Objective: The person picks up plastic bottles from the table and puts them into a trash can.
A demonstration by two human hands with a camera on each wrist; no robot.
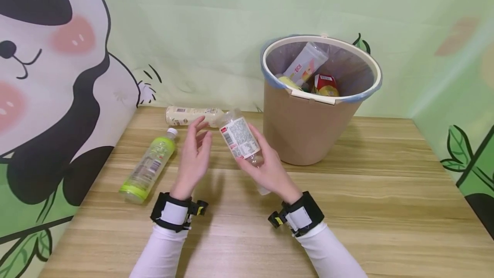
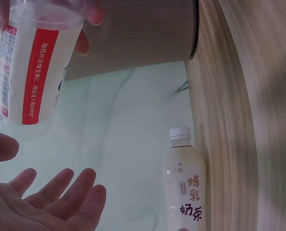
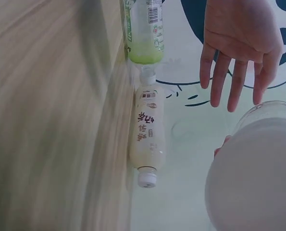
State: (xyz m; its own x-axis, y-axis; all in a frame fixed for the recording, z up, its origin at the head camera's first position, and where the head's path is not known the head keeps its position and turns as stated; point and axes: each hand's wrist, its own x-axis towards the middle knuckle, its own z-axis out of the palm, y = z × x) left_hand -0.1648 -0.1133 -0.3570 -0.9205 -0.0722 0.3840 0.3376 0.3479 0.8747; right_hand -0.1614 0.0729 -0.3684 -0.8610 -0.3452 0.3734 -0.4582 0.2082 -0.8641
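My right hand point(image 1: 268, 164) grips a clear plastic bottle point(image 1: 240, 136) with a white printed label, holding it tilted above the table. In the left wrist view, a red band with white lettering runs along this bottle's label point(image 2: 37, 77). My left hand point(image 1: 194, 153) is just left of the bottle, its fingers loosely spread and holding nothing; the right wrist view shows its open palm point(image 3: 241, 29). Close to the left hand lie a green-labelled bottle point(image 1: 148, 168) with a white cap and, behind, a cream milk-tea bottle point(image 1: 189, 116), both on their sides.
A brown bin point(image 1: 305, 128) with a pale rim and a blue-edged liner stands at the back right. Inside are a white printed package point(image 1: 305, 63) and a red-and-yellow container point(image 1: 325, 85). Behind the wooden table point(image 1: 386, 209) hangs a green panda-printed backdrop point(image 1: 193, 33).
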